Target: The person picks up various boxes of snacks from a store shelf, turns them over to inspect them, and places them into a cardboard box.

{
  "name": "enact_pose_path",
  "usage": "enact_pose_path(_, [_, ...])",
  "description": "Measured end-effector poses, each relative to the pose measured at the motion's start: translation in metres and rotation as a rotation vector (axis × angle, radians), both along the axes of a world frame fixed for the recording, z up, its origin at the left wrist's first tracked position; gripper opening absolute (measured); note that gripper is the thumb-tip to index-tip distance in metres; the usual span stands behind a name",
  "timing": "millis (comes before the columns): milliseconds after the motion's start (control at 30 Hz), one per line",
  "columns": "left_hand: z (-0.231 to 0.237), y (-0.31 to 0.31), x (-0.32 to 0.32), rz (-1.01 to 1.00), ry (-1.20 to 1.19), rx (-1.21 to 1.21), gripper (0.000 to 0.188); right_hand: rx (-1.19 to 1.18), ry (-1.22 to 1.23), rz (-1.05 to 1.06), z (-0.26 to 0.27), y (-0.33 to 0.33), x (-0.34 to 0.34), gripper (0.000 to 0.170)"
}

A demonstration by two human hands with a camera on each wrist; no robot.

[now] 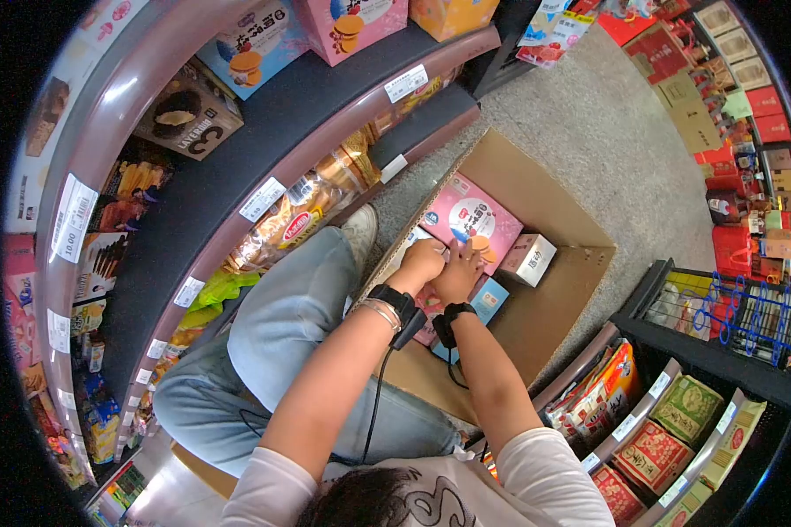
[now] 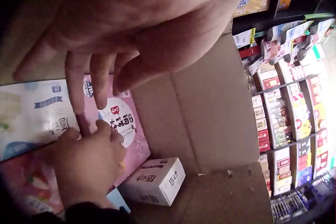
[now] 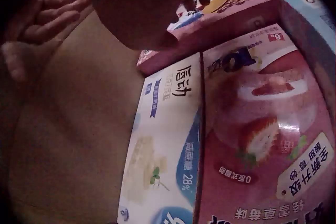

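Both hands reach into a cardboard box (image 1: pixel 571 294) packed with snack boxes. The right hand (image 1: pixel 459 274) rests on a pink cookie box (image 1: pixel 472 209), fingers spread over its near edge. Just beside it, the left hand (image 1: pixel 424 262) hovers close over a white-and-blue box (image 2: pixel 37 111) by the carton wall, its fingers extended downward in the left wrist view. Next to that white-and-blue box lies a pink strawberry snack box (image 3: pixel 257 140). A light-blue box (image 1: pixel 489 304) sits near the right hand, and a small white box (image 1: pixel 530 261) stands on the far side.
Shelves with price tags (image 1: pixel 264 198) and packaged snacks curve along the left. Bagged bread (image 1: pixel 299 206) lies on a low shelf there. At lower right is another rack with snack packs (image 1: pixel 655 452). The person's bent knee (image 1: pixel 290 277) is close against the carton.
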State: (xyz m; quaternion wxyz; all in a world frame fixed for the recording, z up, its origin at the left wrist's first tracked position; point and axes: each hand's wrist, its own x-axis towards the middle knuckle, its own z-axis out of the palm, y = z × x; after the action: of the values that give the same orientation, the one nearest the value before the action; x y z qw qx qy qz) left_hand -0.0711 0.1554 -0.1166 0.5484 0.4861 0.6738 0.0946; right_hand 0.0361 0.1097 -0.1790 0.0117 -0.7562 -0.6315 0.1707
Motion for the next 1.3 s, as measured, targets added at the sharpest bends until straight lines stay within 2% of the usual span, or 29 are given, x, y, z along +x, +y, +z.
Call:
enact_pose_path(67, [0.001, -0.002, 0.001, -0.024, 0.032, -0.001, 0.035, -0.056, -0.010, 0.033, -0.027, -0.008, 0.004, 0.088])
enact_pose_path(167, [0.008, -0.006, 0.002, -0.050, 0.055, -0.020, 0.036, -0.144, 0.062, 0.050, -0.019, -0.004, 0.007, 0.070])
enact_pose_path(267, [0.004, -0.013, 0.002, -0.017, 0.031, -0.022, 0.037, -0.231, 0.126, 0.035, -0.028, 0.004, 0.016, 0.068])
enact_pose_path(333, [0.007, -0.017, -0.004, 0.003, -0.003, -0.007, 0.037, -0.106, 0.177, 0.189, -0.117, 0.007, 0.050, 0.061])
enact_pose_path(400, [0.010, -0.019, -0.011, 0.013, 0.010, 0.073, 0.035, 0.000, 0.450, -0.107, -0.119, 0.025, 0.064, 0.041])
enact_pose_path(500, [-0.013, -0.025, -0.021, 0.120, -0.070, 0.146, 0.029, -0.091, 0.501, -0.471, -0.032, 0.023, 0.078, 0.037])
enact_pose_path(567, [-0.013, -0.029, -0.021, 0.283, -0.286, 0.128, 0.028, -0.151, 0.552, -0.685, -0.045, 0.011, 0.092, 0.039])
enact_pose_path(600, [0.009, -0.032, -0.022, 0.309, -0.340, 0.041, 0.030, -0.181, 0.577, -0.792, -0.052, 0.005, 0.097, 0.041])
enact_pose_path(667, [0.073, -0.036, -0.025, 0.365, -0.455, -0.127, 0.033, -0.201, 0.785, -0.865, -0.047, -0.005, 0.101, 0.037])
enact_pose_path(733, [0.080, -0.041, -0.026, 0.438, -0.454, -0.087, 0.032, -0.276, 1.012, -0.997, -0.029, -0.008, 0.099, 0.031])
enact_pose_path(833, [0.096, -0.051, -0.027, 0.493, -0.498, 0.006, 0.030, -0.047, 1.032, -0.846, 0.005, 0.003, 0.083, 0.030])
enact_pose_path(933, [0.129, -0.063, -0.031, 0.523, -0.617, 0.147, 0.028, 0.018, 1.135, -0.528, 0.051, 0.025, 0.069, 0.030])
enact_pose_path(1000, [0.159, -0.073, -0.042, 0.570, -0.683, 0.243, 0.026, 0.150, 1.115, -0.363, 0.131, 0.024, 0.036, 0.021])
enact_pose_path(1100, [0.196, -0.098, -0.082, 0.601, -0.768, 0.469, 0.025, 0.309, 1.250, 0.072, 0.219, 0.011, -0.011, 0.020])
enact_pose_path(1200, [0.247, -0.156, -0.147, 0.738, -0.673, 0.590, 0.026, 0.243, 1.343, 0.238, 0.308, -0.031, -0.074, 0.020])
enact_pose_path(1300, [0.272, -0.232, -0.216, 0.943, -0.581, 0.711, 0.026, 0.148, 1.466, 0.459, 0.369, -0.086, -0.131, 0.018])
